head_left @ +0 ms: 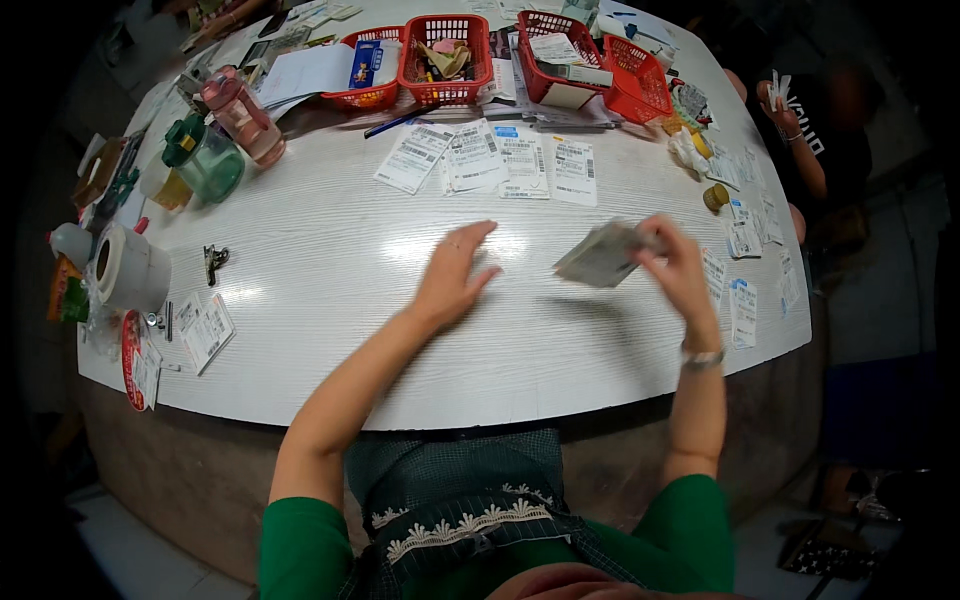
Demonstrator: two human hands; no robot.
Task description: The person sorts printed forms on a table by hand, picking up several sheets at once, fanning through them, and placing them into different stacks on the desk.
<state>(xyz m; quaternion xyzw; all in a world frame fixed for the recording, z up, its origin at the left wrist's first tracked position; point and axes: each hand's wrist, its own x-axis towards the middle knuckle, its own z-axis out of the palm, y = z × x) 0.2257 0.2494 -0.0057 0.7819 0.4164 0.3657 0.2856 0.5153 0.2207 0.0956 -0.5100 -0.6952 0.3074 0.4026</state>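
In my right hand (672, 262) is a small stack of paper slips (602, 256), pinched at its right edge and lifted above the white table (480, 370); motion blurs it, so its top face cannot be read. My left hand (455, 275) is over the middle of the table, thumb and fingers apart, holding nothing. Beyond both hands lie printed labels in a row: a fanned pile (415, 156), a second pile (473, 157), a label with a blue patch (522, 163) and one with an orange patch (574, 172).
Red plastic baskets (445, 93) line the back. A green bottle (212, 165), a pink bottle (245, 120), a binder clip (215, 262) and a white roll (135, 268) stand or lie at left. More labels (743, 312) lie along the right edge, near another person's hand (780, 115).
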